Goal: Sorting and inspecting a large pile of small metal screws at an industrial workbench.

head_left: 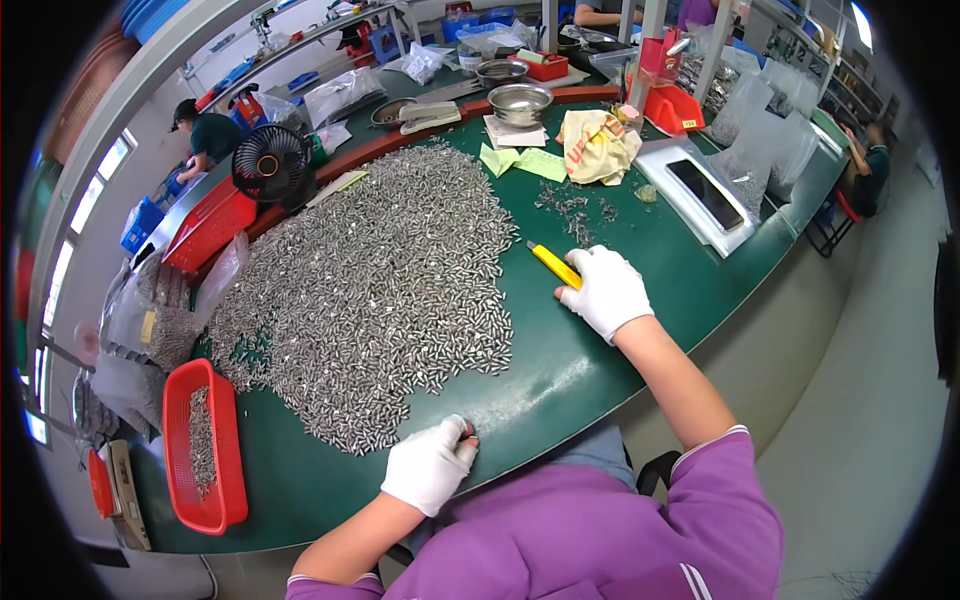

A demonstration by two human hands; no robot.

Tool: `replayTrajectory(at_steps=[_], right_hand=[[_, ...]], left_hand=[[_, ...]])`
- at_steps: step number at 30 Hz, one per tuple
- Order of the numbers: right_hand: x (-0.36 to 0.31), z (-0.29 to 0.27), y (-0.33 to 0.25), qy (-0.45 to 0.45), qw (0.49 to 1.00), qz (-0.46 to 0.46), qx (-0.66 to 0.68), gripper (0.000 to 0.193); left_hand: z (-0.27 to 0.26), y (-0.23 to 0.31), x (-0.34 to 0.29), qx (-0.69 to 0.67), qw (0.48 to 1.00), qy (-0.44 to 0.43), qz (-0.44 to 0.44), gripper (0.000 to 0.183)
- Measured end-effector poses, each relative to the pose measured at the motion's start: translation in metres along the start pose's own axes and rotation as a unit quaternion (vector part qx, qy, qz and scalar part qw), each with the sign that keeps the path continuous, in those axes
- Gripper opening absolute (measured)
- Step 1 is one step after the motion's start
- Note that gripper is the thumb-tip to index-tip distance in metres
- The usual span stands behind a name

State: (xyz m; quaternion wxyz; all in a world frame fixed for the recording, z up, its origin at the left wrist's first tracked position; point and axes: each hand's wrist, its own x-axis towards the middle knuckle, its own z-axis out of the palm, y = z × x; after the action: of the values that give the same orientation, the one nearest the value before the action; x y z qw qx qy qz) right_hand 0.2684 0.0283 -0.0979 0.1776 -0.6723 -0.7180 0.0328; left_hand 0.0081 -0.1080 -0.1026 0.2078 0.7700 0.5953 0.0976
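Observation:
A wide heap of small metal pins covers much of the green table. My right hand, in a white fingerless-tipped glove, is closed round a yellow utility knife. The knife points toward the heap's right edge, its tip just short of the pins. Near the table's front edge my left hand, gloved the same way, rests below the heap with fingers curled together. Whatever those fingers may hold is hidden. Some loose dark metal bits lie beyond the knife.
A red basket with some pins stands at the left. A black fan and red bin line the far left. Behind are a metal bowl, a yellow cloth bag and a phone. Two co-workers sit farther off.

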Motion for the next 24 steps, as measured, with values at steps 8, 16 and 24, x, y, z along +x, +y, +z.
replayTrajectory(at_steps=[8, 16, 24], right_hand=[[-0.013, 0.004, 0.013, 0.107, 0.990, -0.035, 0.083, 0.024], [-0.141, -0.030, -0.008, -0.269, 0.800, 0.025, 0.536, 0.055], [-0.170, -0.010, -0.038, -0.187, 0.956, -0.124, 0.187, 0.050]], left_hand=[[0.008, 0.002, -0.003, 0.005, 0.998, 0.059, 0.000, 0.012], [0.007, 0.005, 0.001, -0.014, 0.999, 0.047, -0.019, 0.011], [0.014, 0.003, -0.002, 0.006, 0.996, 0.087, 0.009, 0.010]])
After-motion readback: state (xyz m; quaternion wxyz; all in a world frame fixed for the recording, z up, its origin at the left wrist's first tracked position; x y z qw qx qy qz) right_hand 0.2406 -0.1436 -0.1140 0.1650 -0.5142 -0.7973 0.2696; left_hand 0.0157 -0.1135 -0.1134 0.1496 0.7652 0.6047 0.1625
